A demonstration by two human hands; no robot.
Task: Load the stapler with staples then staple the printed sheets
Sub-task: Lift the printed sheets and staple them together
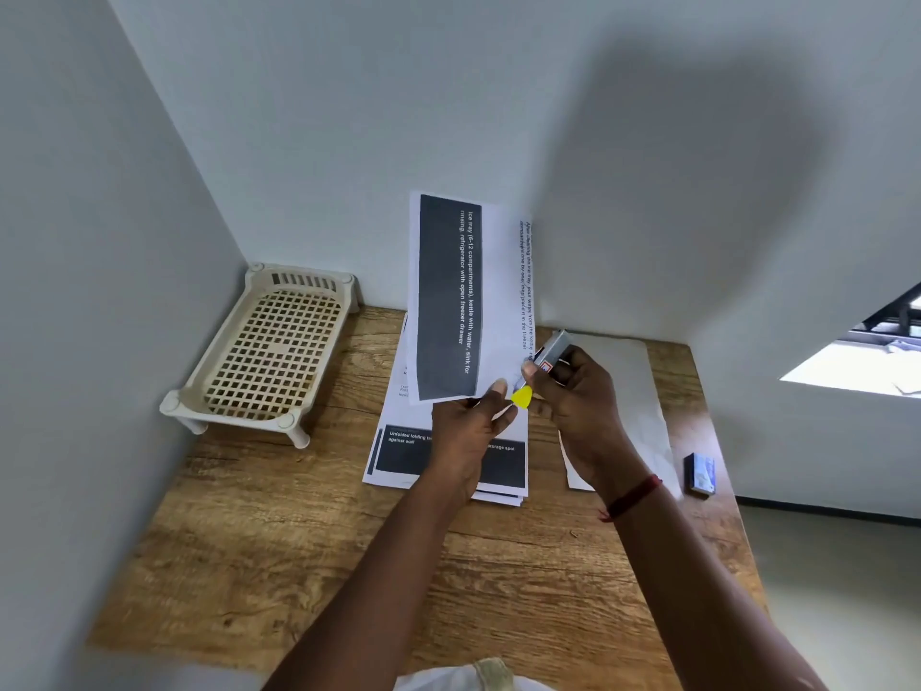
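Pinching the lower corner of the raised printed sheets, the left hand holds them upright above the paper stack on the wooden table. The right hand is clenched around the stapler (grey, with a yellow end), seemingly clamped on the sheets' corner. A staple box lies at the table's right edge.

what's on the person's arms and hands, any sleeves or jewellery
Both forearms are bare, with no sleeves in view. The right wrist carries a thin red thread band, its loose ends hanging on the inner side. The left hand and its wrist show nothing worn, and the right hand has no visible rings or gloves.
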